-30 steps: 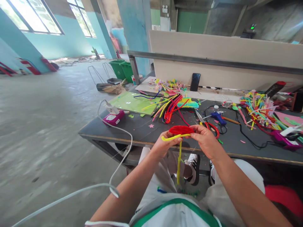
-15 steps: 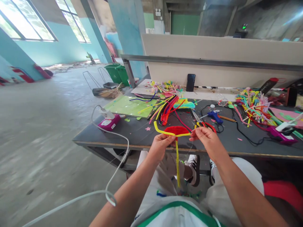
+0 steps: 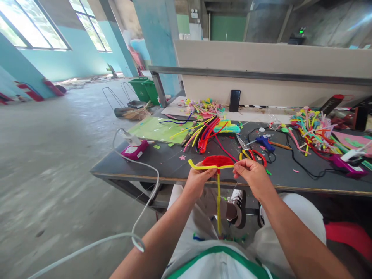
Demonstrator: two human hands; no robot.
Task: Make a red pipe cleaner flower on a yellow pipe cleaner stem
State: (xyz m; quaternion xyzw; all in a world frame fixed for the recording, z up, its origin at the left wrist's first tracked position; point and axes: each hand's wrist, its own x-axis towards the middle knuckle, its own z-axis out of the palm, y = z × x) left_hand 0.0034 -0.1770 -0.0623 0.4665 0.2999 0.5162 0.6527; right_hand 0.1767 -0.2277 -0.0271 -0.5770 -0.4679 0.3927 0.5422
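Just past the table's front edge, my left hand (image 3: 199, 179) pinches a yellow pipe cleaner (image 3: 200, 167) where it meets a fuzzy red half-round piece (image 3: 218, 160). One yellow length runs sideways with its left end bent up. Another yellow strand (image 3: 219, 205) hangs straight down from the joint toward my lap. My right hand (image 3: 248, 172) pinches the right end of the sideways length between thumb and fingers. Behind my right hand lie red-handled scissors (image 3: 258, 155), partly hidden by the fingers.
Loose pipe cleaners (image 3: 207, 135) lie in a bundle beyond my hands. A blue glue gun (image 3: 264, 144) rests at the right. Purple power strips (image 3: 135, 149) sit on both sides, with a white cable (image 3: 158, 182) hanging off the left. A phone (image 3: 235, 100) leans upright at the back.
The yellow pipe cleaner's sideways length is straighter and more level, its left end lower than before. My right hand's fingers have closed on its right end.
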